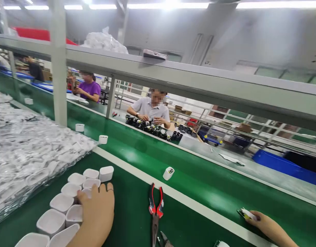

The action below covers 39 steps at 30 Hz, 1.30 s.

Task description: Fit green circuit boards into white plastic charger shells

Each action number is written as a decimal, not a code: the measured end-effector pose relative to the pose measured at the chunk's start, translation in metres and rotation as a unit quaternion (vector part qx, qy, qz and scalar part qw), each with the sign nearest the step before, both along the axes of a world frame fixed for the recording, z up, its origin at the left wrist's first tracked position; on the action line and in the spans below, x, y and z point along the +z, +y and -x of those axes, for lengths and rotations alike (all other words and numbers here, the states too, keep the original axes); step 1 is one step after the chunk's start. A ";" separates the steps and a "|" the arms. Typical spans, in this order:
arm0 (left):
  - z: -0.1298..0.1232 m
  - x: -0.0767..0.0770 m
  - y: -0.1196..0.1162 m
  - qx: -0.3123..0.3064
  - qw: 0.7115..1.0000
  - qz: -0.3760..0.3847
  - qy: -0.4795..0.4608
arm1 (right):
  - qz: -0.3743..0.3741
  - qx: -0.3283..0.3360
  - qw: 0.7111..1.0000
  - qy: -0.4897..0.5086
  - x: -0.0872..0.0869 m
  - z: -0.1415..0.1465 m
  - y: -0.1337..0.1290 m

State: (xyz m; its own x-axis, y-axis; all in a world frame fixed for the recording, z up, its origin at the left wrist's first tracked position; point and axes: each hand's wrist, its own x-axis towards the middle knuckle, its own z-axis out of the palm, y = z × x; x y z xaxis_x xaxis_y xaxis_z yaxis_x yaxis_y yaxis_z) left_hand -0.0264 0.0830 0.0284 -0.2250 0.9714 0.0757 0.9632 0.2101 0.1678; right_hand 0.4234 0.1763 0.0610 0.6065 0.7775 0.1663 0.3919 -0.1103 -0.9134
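White cups are partly covered by the left hand, which is held back side up above the green tabletop. Its fingers are bent and a bit spread; whether a cup is gripped cannot be told. A small white and yellow part is pinched by the fingers of the right hand, stretched out over the green belt. Red-handled pliers are laid between the hands. Across the belt, a person is seen.

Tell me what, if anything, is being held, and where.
The right hand pinches a small part by its right end. Whether the left hand grips a white cup cannot be told.
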 end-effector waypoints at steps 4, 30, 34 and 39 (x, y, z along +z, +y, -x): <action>0.002 0.009 0.001 -0.023 1.000 -0.002 -0.014 | 0.090 -0.021 0.996 0.002 0.008 0.009 -0.009; -0.034 -0.006 -0.033 -0.262 0.892 0.077 -0.361 | -0.020 0.283 0.784 0.552 -0.030 0.240 -0.181; -0.037 0.004 -0.039 -0.318 0.799 0.090 -0.503 | -0.026 0.280 0.808 0.518 -0.033 0.235 -0.184; -0.036 0.011 -0.042 -0.314 0.636 0.165 -0.685 | -0.086 0.291 0.859 0.412 -0.030 0.233 -0.190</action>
State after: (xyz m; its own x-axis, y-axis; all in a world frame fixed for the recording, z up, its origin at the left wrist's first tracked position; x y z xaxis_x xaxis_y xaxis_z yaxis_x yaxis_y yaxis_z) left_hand 0.0095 0.0414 0.0395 0.5802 0.8144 -0.0047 -0.1290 0.0977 0.9868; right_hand 0.1900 -0.0139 0.0312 0.0900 0.9959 0.0102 -0.4530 0.0500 -0.8901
